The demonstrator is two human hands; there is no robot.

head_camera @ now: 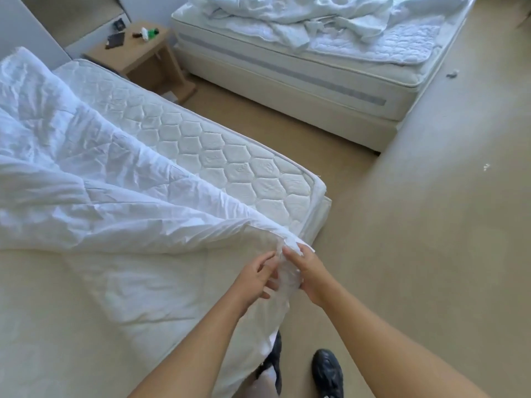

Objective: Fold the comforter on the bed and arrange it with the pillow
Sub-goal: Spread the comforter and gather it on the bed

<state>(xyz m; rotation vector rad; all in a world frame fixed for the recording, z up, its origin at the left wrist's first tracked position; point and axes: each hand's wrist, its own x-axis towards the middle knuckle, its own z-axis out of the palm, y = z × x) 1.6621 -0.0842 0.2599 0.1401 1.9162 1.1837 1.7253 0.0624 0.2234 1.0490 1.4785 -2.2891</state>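
Note:
A white comforter [94, 196] lies across the near bed, doubled over so an upper layer rests on a lower one. Its corner hangs off the foot of the bed. My left hand [257, 278] and my right hand [306, 270] both pinch that bunched corner, close together, just off the mattress corner. The quilted bare mattress [230, 156] shows along the right side of the bed. A puffy white mass at the far left head end [20, 70] may be the pillow; I cannot tell.
A second bed [301, 73] with rumpled white bedding stands at the back right. A wooden nightstand [138, 56] with small items sits between the beds. Beige carpet [431, 225] spreads to the right. My dark shoes [327, 372] are below.

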